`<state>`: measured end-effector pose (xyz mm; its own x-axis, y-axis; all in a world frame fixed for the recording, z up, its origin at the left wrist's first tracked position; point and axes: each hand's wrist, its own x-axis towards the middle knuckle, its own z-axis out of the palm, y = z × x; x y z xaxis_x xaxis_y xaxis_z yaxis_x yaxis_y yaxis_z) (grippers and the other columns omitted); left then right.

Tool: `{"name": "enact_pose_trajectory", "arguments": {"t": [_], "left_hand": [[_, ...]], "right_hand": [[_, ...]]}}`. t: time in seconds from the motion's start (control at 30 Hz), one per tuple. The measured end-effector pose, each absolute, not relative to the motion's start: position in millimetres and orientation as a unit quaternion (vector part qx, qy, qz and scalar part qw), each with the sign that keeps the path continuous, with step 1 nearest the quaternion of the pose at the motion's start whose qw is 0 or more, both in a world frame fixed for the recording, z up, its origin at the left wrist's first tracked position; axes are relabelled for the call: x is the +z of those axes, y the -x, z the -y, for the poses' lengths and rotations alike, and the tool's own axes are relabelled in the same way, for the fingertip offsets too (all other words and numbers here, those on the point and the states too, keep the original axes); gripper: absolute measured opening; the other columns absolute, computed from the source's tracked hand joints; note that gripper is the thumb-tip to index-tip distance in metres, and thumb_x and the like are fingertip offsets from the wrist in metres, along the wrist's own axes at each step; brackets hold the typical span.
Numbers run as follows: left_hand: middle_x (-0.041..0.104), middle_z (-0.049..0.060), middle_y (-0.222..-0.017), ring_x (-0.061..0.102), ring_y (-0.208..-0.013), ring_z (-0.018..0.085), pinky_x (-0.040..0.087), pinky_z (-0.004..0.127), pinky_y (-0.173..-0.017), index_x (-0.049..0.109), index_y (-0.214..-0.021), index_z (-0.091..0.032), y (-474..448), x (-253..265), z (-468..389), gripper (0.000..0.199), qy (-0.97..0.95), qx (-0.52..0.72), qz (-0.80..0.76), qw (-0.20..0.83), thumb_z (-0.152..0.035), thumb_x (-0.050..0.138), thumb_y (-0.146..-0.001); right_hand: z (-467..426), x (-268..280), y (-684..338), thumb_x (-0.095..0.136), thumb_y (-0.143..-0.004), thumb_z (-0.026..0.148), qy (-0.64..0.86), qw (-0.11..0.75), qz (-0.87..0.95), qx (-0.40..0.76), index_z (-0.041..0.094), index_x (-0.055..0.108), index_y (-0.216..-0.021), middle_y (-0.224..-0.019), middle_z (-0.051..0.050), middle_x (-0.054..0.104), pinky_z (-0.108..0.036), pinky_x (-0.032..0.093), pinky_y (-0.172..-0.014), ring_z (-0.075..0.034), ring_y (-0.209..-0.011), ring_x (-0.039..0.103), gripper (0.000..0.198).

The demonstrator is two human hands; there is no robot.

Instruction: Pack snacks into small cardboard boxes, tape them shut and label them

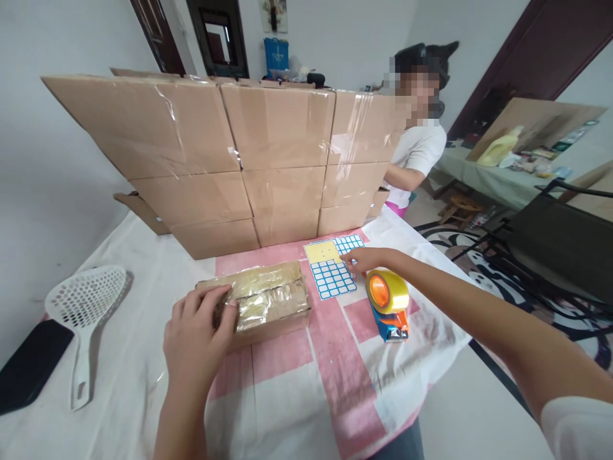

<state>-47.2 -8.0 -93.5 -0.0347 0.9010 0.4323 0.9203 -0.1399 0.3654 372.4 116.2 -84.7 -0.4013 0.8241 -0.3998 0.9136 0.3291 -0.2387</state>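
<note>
My left hand [201, 322] grips the left end of a taped cardboard box [275, 303], fingers over its top and thumb near the front side. Clear shiny tape covers the box's upper face. Across the table, my right hand [364, 259] has its fingers together at the right edge of a yellow card [322, 252]. That card lies over sheets of blue-outlined white labels [332, 281]. Just below my right forearm stands a tape dispenser [390, 319] in blue and orange, loaded with a roll of yellowish tape [395, 291].
A tall cardboard partition [282, 140] crosses the table's far side. Behind its right end stands another person [419, 150]. On the left lie a white slotted skimmer [89, 313] and a black flat object [33, 364]. A dark chair [565, 236] is at right.
</note>
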Motion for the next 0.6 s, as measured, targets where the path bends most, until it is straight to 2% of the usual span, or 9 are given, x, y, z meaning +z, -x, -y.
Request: {"name": "enact_pose_trajectory", "arguments": {"t": [0.1, 0.23, 0.33, 0.4, 0.47, 0.53, 0.6], "left_hand": [[0.066, 0.007, -0.117, 0.057, -0.112, 0.032, 0.048, 0.046, -0.088, 0.068, -0.117, -0.03, 46, -93, 9, 0.034, 0.696, -0.297, 0.653, 0.019, -0.047, 0.046, -0.097], [0.066, 0.007, -0.117, 0.057, -0.112, 0.031, 0.048, 0.045, -0.092, 0.068, -0.119, -0.03, 57, -95, 8, 0.034, 0.692, -0.306, 0.653, 0.002, -0.047, 0.047, -0.097], [0.065, 0.008, -0.116, 0.057, -0.114, 0.03, 0.045, 0.047, -0.099, 0.068, -0.116, -0.029, 77, -99, 2, 0.035, 0.685, -0.336, 0.645, -0.04, -0.048, 0.046, -0.097], [0.066, 0.008, -0.113, 0.058, -0.113, 0.03, 0.043, 0.049, -0.102, 0.069, -0.112, -0.027, 90, -102, -2, 0.036, 0.679, -0.363, 0.634, -0.063, -0.048, 0.045, -0.096], [0.066, 0.007, -0.11, 0.058, -0.111, 0.03, 0.042, 0.05, -0.103, 0.069, -0.11, -0.025, 99, -104, -6, 0.037, 0.676, -0.383, 0.625, -0.073, -0.048, 0.046, -0.094], [0.065, 0.008, -0.108, 0.059, -0.108, 0.03, 0.043, 0.051, -0.102, 0.07, -0.109, -0.023, 104, -105, -7, 0.038, 0.678, -0.395, 0.616, -0.075, -0.049, 0.048, -0.092], [0.065, 0.008, -0.107, 0.059, -0.107, 0.03, 0.043, 0.051, -0.101, 0.07, -0.109, -0.021, 107, -105, -6, 0.039, 0.673, -0.403, 0.615, -0.079, -0.049, 0.049, -0.091]], "right_hand": [[-114, -80, -365, 0.062, -0.078, 0.014, -0.547, 0.074, -0.794, -0.256, 0.018, 0.062, -0.075, -0.081, -0.003, 0.074, -0.026, 0.05, -0.06, -0.015, -0.057, 0.065, 0.006], [-98, -73, -347, 0.048, -0.092, 0.018, -0.555, -0.04, -0.786, -0.269, 0.019, 0.058, -0.093, -0.1, -0.008, 0.072, -0.028, 0.053, -0.074, -0.018, -0.081, 0.07, 0.01], [-62, -71, -321, 0.042, -0.097, 0.023, -0.529, -0.206, -0.742, -0.355, 0.021, 0.05, -0.098, -0.093, -0.006, 0.069, -0.029, 0.053, -0.074, -0.017, -0.079, 0.067, 0.009], [-33, -72, -299, 0.047, -0.098, 0.029, -0.479, -0.35, -0.674, -0.44, 0.023, 0.047, -0.096, -0.083, -0.001, 0.065, -0.029, 0.052, -0.069, -0.015, -0.068, 0.063, 0.006], [-9, -72, -279, 0.054, -0.096, 0.029, -0.431, -0.443, -0.622, -0.481, 0.024, 0.048, -0.099, -0.083, 0.001, 0.064, -0.028, 0.05, -0.068, -0.014, -0.068, 0.061, 0.007], [4, -72, -264, 0.058, -0.094, 0.025, -0.412, -0.47, -0.619, -0.477, 0.024, 0.055, -0.104, -0.088, 0.0, 0.067, -0.028, 0.048, -0.073, -0.014, -0.077, 0.064, 0.01], [6, -73, -253, 0.061, -0.091, 0.021, -0.408, -0.462, -0.638, -0.46, 0.023, 0.062, -0.101, -0.091, -0.001, 0.07, -0.029, 0.047, -0.076, -0.015, -0.084, 0.065, 0.01]]}}
